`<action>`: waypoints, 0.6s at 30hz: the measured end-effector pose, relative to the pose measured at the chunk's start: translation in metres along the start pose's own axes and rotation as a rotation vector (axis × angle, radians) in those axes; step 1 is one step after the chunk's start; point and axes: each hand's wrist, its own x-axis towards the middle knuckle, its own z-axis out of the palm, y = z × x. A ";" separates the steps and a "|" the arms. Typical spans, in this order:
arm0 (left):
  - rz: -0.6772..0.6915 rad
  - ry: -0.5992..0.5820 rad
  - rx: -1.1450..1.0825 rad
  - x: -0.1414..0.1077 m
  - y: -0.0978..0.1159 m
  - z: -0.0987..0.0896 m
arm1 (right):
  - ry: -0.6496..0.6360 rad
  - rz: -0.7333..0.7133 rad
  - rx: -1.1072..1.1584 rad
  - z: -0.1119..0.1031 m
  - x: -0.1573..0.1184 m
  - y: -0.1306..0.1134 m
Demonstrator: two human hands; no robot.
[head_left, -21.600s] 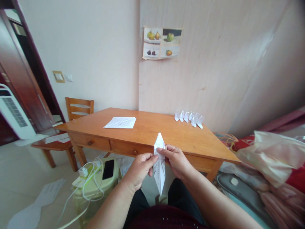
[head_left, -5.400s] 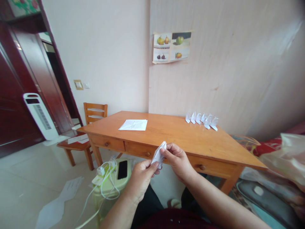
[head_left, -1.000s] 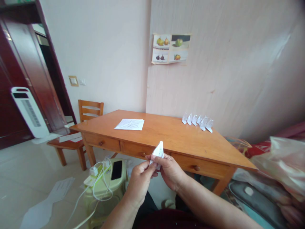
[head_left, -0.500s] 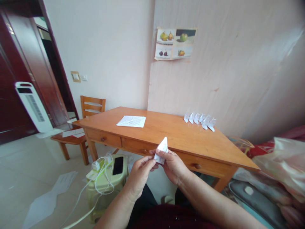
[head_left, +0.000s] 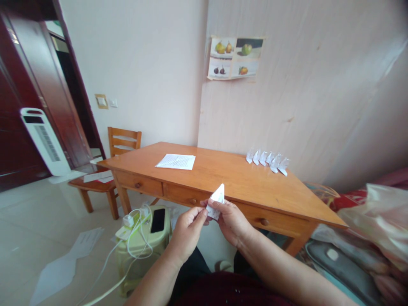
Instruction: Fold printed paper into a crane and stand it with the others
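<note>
A small folded white paper (head_left: 218, 200) with faint print points upward in front of the table's near edge. My left hand (head_left: 190, 227) pinches its lower left corner between thumb and fingers. My right hand (head_left: 232, 219) grips its right side, the thumb lying across the front. Some fingers of both hands are hidden behind the paper. On the far right of the wooden table (head_left: 219, 170) stand several folded white paper pieces (head_left: 269, 159) in a row. A stack of printed sheets (head_left: 176, 161) lies on the table's left part.
At the lower left, a green stool (head_left: 143, 242) holds a black phone (head_left: 158, 220), white cables and a power strip. A wooden chair (head_left: 124, 142) is beyond it, with sheets on the floor. Bags (head_left: 376, 212) and a grey case (head_left: 344, 263) lie at the right.
My left thumb has shifted slightly upward along the paper's lower left edge. The paper's tip has moved slightly to the right. Both hands still hold it.
</note>
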 end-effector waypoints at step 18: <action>-0.033 -0.050 -0.070 -0.001 -0.010 0.006 | -0.018 -0.004 -0.045 0.005 -0.005 0.002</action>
